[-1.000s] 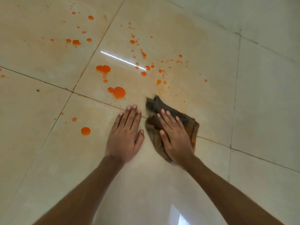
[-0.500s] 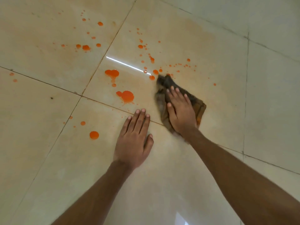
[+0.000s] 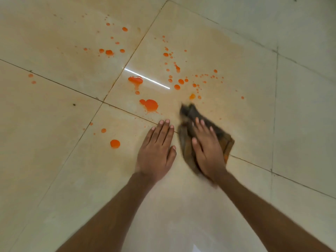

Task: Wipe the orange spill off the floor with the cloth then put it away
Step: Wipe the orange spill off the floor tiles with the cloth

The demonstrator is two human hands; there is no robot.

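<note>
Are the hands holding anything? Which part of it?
Nothing is gripped. The right hand presses flat, fingers straight, on the middle of the crumpled dark brown cloth; the left hand rests flat on the beige tiled floor.

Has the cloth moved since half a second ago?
Yes. The cloth has slid back toward the person: it lay mostly beyond the grout line, and now straddles it under the right hand.

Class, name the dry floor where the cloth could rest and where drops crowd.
Free: the tile right of the cloth, past the grout line; the floor nearer than the left hand and round drop. Crowded: around the blot, ahead of the right hand.
</note>
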